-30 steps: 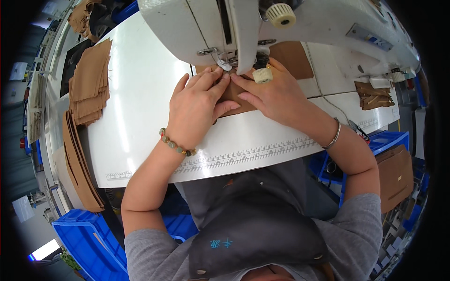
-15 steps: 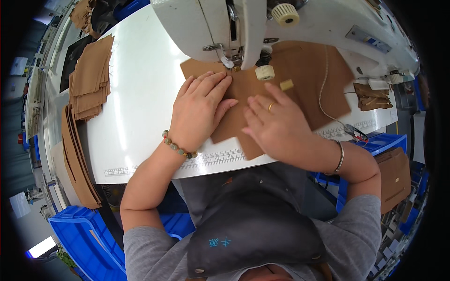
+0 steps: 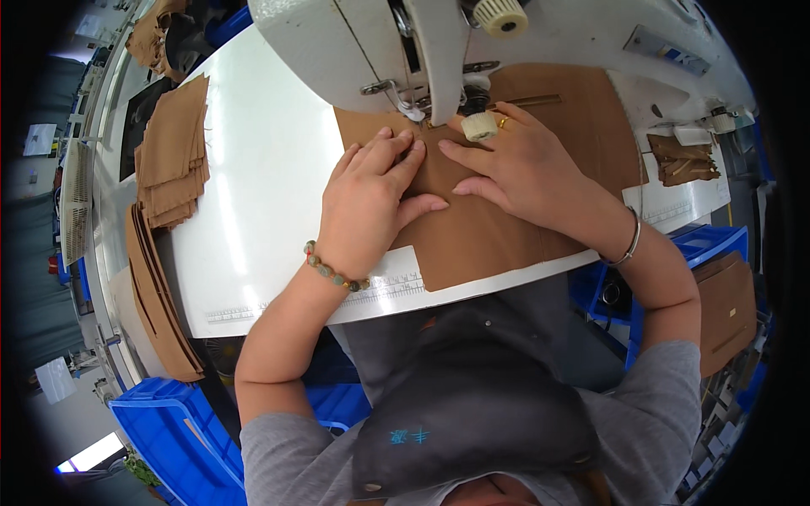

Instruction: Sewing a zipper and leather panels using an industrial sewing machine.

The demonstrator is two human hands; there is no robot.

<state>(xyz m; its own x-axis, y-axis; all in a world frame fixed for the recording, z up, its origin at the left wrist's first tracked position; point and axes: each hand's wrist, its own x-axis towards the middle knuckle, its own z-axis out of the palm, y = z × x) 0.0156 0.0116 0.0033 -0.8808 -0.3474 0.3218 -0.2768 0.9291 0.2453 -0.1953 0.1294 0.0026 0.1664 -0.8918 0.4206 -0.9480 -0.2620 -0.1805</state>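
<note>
A brown fabric panel [image 3: 498, 244] lies under the head of a white sewing machine [image 3: 337, 55], its near edge close to the table's front. Fingers of my left hand [image 3: 364, 198] rest flat on the cloth just left of the presser foot [image 3: 419, 115], with the thumb stretched to the right. My right hand [image 3: 531, 173] presses the cloth right of the foot, thumb and fingers apart; a pale knob [image 3: 479, 126] hides some fingertips. Behind that hand, a narrow slit-like strip [image 3: 540, 99] shows in the fabric. The needle tip is too small to make out.
Stacked brown pieces [image 3: 173, 156] lie at the table's left, with long folded strips [image 3: 156, 295] nearer me. A small brown bundle [image 3: 683, 160] sits at the right. Blue bins [image 3: 169, 430] stand below the table; another brown panel [image 3: 727, 316] hangs at the right.
My right hand has moved up and right, close to the presser foot. The fabric has shifted and lies flatter, its near edge spreading further right. My left hand stays beside the foot.
</note>
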